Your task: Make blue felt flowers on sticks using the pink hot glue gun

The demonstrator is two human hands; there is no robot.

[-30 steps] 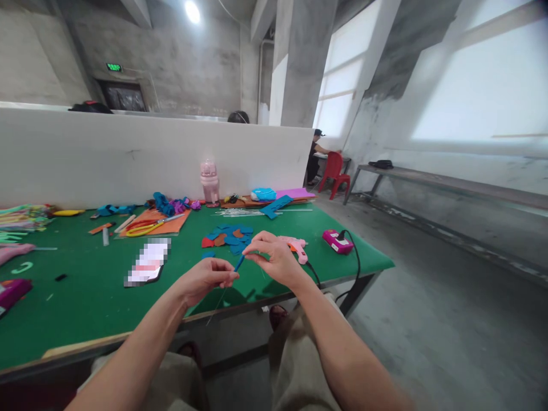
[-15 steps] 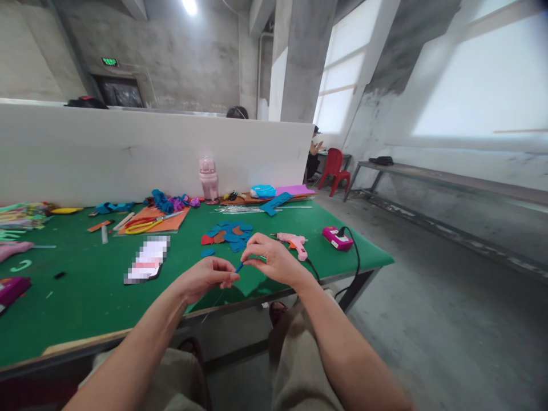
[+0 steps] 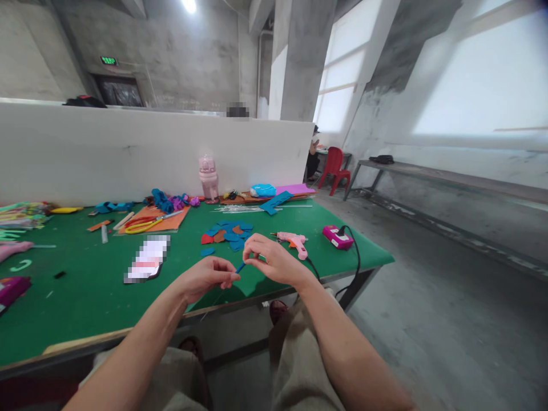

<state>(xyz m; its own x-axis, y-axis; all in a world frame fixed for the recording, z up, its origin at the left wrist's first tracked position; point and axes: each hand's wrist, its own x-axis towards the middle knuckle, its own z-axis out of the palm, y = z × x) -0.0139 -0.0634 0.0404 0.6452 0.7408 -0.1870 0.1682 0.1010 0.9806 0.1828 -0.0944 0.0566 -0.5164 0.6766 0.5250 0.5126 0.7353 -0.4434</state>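
Note:
Above the table's front edge, my left hand [image 3: 213, 273] pinches one end of a small narrow blue strip [image 3: 240, 267], which looks rolled or folded. My right hand [image 3: 268, 258] has thumb and index finger closed on the strip's upper end. From below my left fingers a thin pale wire [image 3: 209, 310] slants down past the table edge. Blue cut pieces [image 3: 229, 224] lie in a loose pile just beyond my hands, with a red piece [image 3: 206, 239] and a few brown ones among them. A pink glue gun [image 3: 293, 242] rests right beside my right hand.
On the green table [image 3: 98, 308] lie a phone [image 3: 148, 260], yellow-and-red-handled scissors [image 3: 148, 224] and thin white wires [image 3: 240, 209]. A pink bottle [image 3: 209, 180] stands by the white partition [image 3: 128, 151]. A purple box [image 3: 337, 237] with a black cable sits at right.
My right hand has shifted slightly right, away from my left, and a little more of the blue strip shows between them. My left hand has stayed nearly still.

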